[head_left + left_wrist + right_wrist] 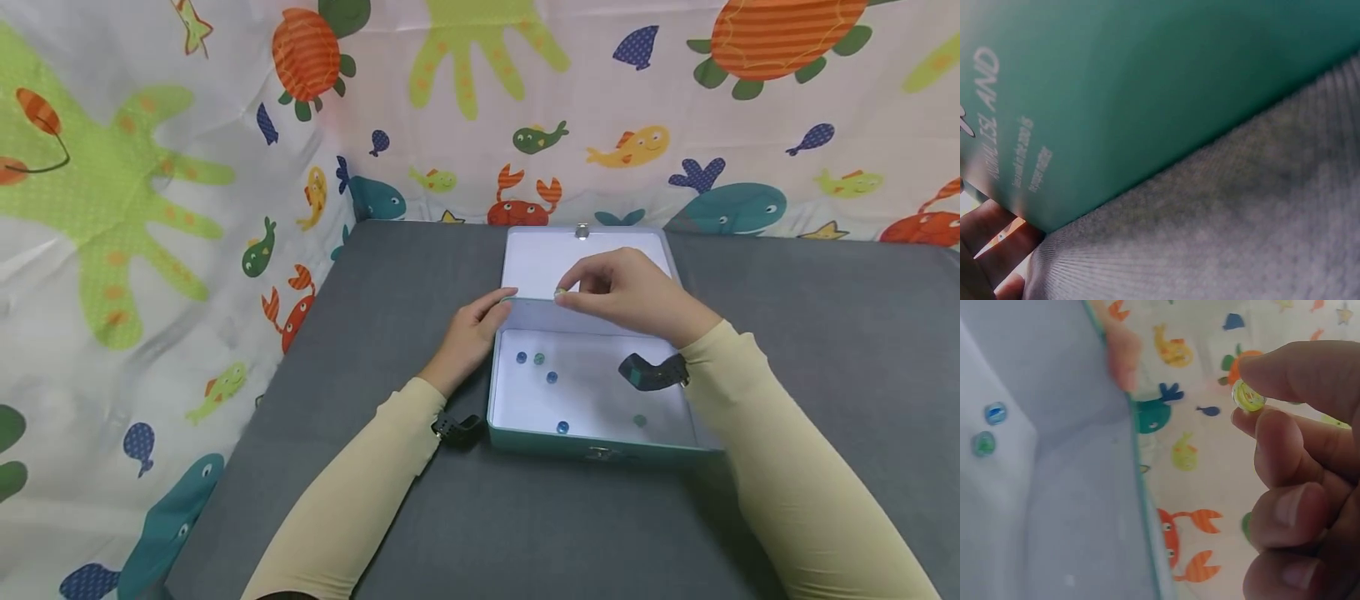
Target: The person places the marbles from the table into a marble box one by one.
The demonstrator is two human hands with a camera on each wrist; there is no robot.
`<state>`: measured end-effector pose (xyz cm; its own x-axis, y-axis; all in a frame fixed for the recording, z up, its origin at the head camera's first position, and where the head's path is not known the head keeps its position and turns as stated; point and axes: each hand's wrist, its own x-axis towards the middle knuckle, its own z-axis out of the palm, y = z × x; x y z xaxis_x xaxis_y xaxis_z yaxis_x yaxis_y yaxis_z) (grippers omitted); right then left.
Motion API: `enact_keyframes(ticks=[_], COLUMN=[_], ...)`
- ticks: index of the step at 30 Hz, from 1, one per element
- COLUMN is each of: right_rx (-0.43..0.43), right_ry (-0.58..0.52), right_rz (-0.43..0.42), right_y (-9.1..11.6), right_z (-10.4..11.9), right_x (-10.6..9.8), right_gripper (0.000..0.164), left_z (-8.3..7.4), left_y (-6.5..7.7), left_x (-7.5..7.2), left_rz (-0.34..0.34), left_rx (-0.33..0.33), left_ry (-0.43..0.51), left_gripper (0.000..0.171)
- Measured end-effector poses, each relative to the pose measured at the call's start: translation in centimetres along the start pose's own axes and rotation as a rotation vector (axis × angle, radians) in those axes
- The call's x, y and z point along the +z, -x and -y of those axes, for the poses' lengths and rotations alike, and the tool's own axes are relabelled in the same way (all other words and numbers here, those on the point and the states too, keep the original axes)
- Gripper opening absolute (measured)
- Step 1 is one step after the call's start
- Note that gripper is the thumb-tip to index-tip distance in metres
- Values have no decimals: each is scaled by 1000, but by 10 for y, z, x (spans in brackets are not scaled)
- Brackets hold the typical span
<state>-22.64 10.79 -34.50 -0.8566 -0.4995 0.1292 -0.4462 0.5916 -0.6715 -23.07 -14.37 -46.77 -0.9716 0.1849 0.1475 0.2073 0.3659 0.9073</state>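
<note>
A teal tin box (600,448) with a white inside stands with its lid (532,250) raised back. My right hand (626,296) is above the back part of the box, thumb and index finger pinching a clear marble (1249,395) with yellow inside. At the box's back left corner, my left hand (472,337) grips the rim; its fingers (997,237) reach round the corner in the left wrist view. On the box floor lie several blue and green marbles, among them a blue marble (562,427) near the front and a green marble (640,421) at the right.
A grey cloth (420,292) covers the table under the box. Patterned curtains with sea animals (465,167) hang behind and at the left. Each wrist bears a black strap (459,429); the right strap (652,372) overhangs the box.
</note>
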Motion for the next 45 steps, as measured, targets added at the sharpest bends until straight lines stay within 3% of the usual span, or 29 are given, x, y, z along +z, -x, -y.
enact_keyframes(ticks=[13,28,45], right_rx=[-30,-53,61], right_ry=[-18,72,193], right_rz=[125,258,344], right_y=[-7,-9,-11], right_z=[-11,-24,-33], right_x=[27,43,51], right_gripper=[13,9,16], left_z=[-1,-5,-5], left_y=[-2,-3,-1], left_x=[0,-1,1], left_rz=[3,0,-9], left_rx=[-13,-1,-3], left_ry=[-2,-13,14], left_gripper=[43,43,42])
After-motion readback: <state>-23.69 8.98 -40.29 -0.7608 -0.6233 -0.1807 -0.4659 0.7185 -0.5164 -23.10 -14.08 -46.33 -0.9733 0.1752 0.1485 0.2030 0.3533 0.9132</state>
